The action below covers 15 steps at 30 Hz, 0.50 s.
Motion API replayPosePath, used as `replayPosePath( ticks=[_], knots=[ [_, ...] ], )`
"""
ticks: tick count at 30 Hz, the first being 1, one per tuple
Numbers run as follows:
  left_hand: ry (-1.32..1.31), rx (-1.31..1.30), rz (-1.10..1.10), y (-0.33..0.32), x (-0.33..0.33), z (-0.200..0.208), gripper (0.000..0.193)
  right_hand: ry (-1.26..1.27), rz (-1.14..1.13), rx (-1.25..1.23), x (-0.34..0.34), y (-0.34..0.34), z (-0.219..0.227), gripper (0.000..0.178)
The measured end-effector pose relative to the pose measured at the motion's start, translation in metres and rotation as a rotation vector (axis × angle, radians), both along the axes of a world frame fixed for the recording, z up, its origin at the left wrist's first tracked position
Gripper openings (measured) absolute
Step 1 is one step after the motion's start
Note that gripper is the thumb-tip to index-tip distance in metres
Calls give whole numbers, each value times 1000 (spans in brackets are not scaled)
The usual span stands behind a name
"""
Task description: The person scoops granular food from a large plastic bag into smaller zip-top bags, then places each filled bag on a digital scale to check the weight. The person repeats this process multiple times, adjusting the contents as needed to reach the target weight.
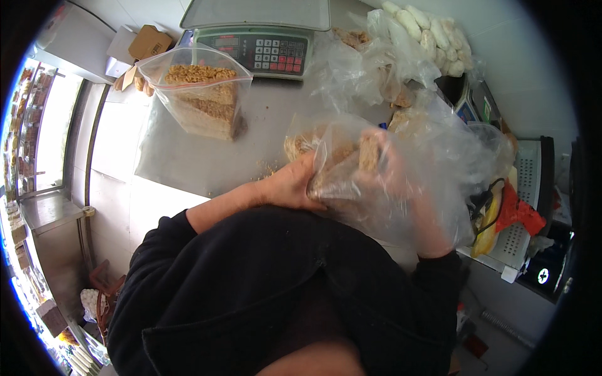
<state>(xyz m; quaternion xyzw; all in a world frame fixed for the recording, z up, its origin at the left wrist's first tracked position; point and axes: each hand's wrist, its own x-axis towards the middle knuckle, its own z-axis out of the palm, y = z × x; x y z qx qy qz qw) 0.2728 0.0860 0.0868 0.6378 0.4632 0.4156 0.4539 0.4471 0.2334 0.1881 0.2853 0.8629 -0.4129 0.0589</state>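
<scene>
A large clear plastic bag (439, 182) spreads in front of my chest, with light-brown crumbly blocks (332, 153) visible in it. My left hand (295, 178) is closed around the left side of the bagged blocks, its fingers partly hidden. Through the film I see my right hand (394, 166), which grips one upright piece, a nutty, grainy bar (369, 154). Farther left stands a zip-top clear bag (182, 103) filled with blocks of the same grainy, golden-brown look.
A scale (257, 50) with keypad and metal pan stands at the table's back. Crumbs (268, 169) lie on the grey tabletop (188, 160). Crumpled bags (357, 69) and a bag of white elongated pieces (436, 34) fill the back right. A red bag (520, 212) lies on the right-hand machine.
</scene>
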Motion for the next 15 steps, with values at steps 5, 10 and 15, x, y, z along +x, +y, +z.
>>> replayPosePath(
  ticks=[5, 10, 15],
  knots=[
    [-127, -202, 146, 7, -4, -16, 83, -32, 20, 342, 0, 19, -32, 61],
    [-243, -366, 138, 8, -8, -16, 83, 2, -35, 317, 9, 15, -60, 69],
    [-258, -75, 54, 3, -3, -13, 87, 9, 266, -24, 19, -8, -39, 76]
  ],
)
